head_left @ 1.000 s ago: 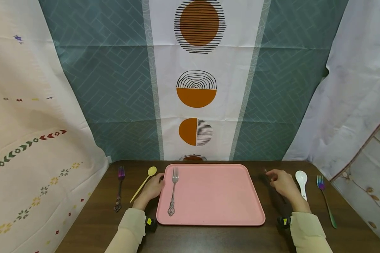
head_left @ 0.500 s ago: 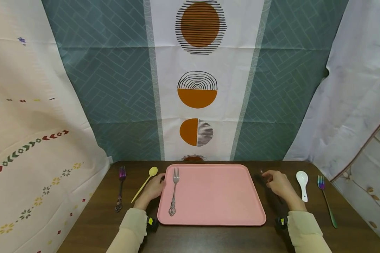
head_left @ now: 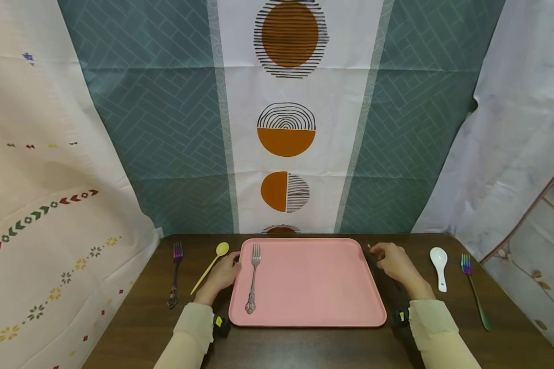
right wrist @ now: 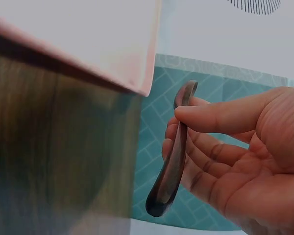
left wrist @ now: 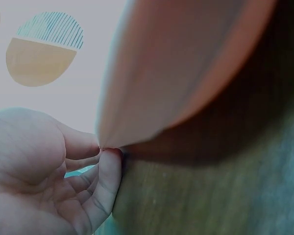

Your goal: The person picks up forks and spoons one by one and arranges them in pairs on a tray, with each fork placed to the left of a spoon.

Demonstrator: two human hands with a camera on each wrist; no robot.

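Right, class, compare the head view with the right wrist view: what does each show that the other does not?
Only the head view shows the left hand, silver fork, purple-tined fork, rainbow-tined fork, yellow spoon and white spoon.

Only the right wrist view shows the right hand's palm side and clearly shows the curved dark utensil it pinches.

Both share the right hand, pink tray (just a corner in the wrist view), wooden table and teal-and-white cloth.

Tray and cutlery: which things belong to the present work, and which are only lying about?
Seemingly in use: tray, gripped by left hand; dark utensil, pinched by right hand; silver fork, on the tray.
Lying about: purple fork, yellow spoon, white spoon, rainbow fork.
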